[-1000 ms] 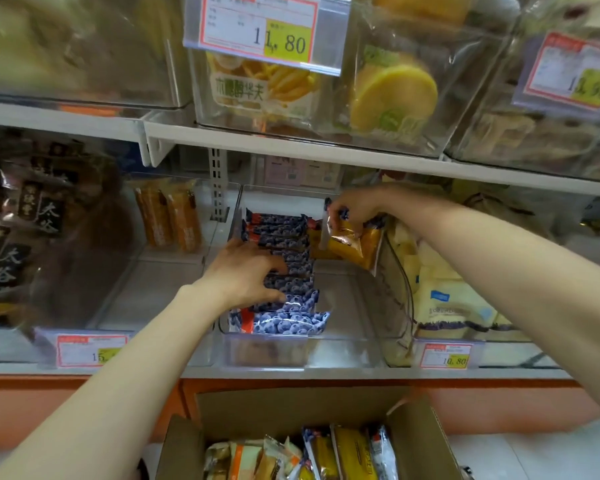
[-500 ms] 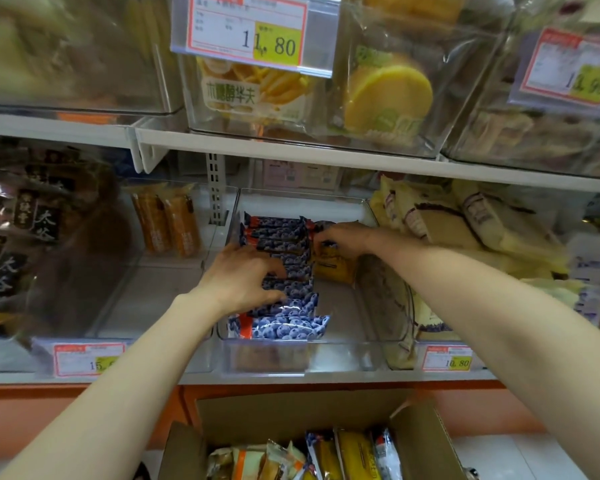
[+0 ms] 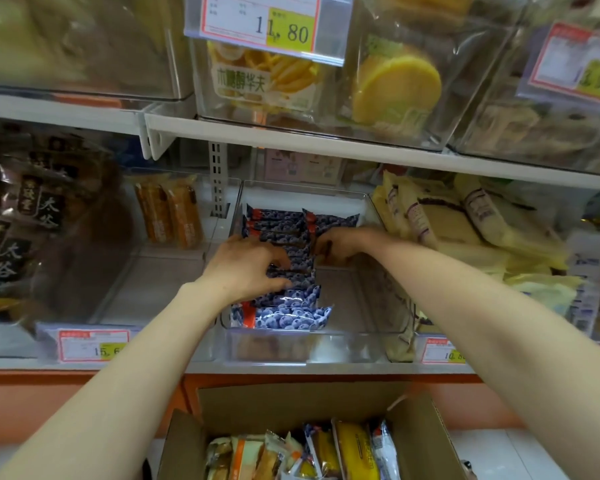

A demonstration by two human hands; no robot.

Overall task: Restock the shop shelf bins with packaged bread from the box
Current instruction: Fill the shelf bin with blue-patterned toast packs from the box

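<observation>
Head view: in the middle clear bin (image 3: 347,299), the left hand (image 3: 243,268) grips the blueberry bread packets (image 3: 291,315) with bent fingers. The right hand (image 3: 342,242) curls down just right of the row; I cannot tell its grasp. The box (image 3: 291,407) sits near, below the shelf.

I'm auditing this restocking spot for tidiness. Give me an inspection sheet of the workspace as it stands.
Surface: white shelf carrying clear bins; middle bin partly filled.
Job's things: blueberry-print packs in a row along the middle bin's left side; open cardboard box below, with mixed packs inside.
Clutter: nothing seen.
Hands: left hand rests on the row, fingers bent; right hand at the bin's back right, fingers curled down, whatever it holds is hidden.
Cables: nothing seen.
Surroundings: orange packs in the left bin, cream packs in the right bin, price tags on bin fronts.
</observation>
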